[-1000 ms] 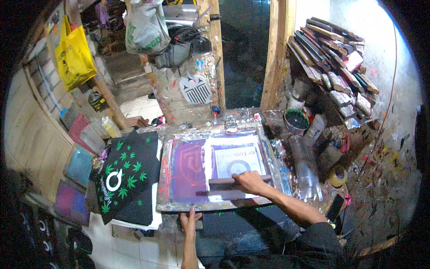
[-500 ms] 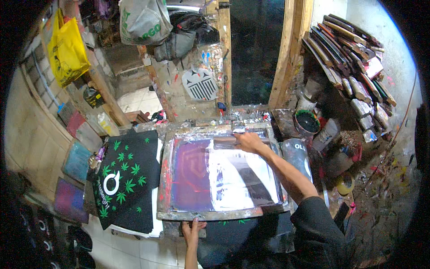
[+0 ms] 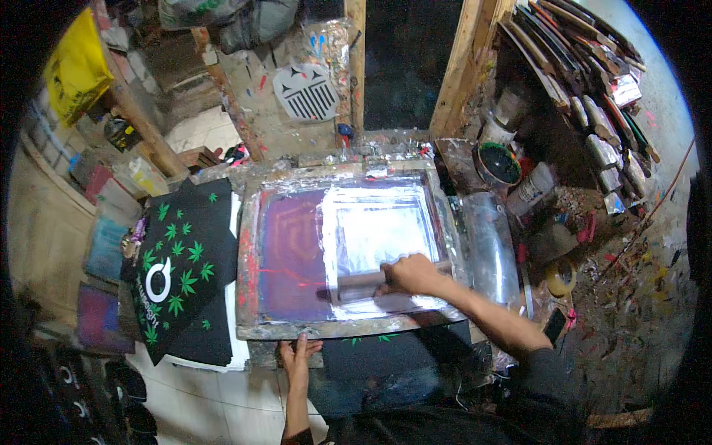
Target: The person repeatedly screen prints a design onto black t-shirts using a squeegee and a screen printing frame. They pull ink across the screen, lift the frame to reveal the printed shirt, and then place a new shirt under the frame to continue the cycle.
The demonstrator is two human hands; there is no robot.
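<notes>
Squeegee (image 3: 360, 281) gripped in right hand (image 3: 410, 275), free mesh (image 3: 384, 230) beyond; left hand (image 3: 297, 356) spread against frame edge (image 3: 348, 327).

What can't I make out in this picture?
All in the head view:
Black leaf-patterned sheet: mostly hidden under the screen frame.
Squeegee: middle covered by the right hand, left end blurred.
Left hand: too small to tell gripping from touching the frame.
Pale bag: top cut off by the upper edge.
</notes>
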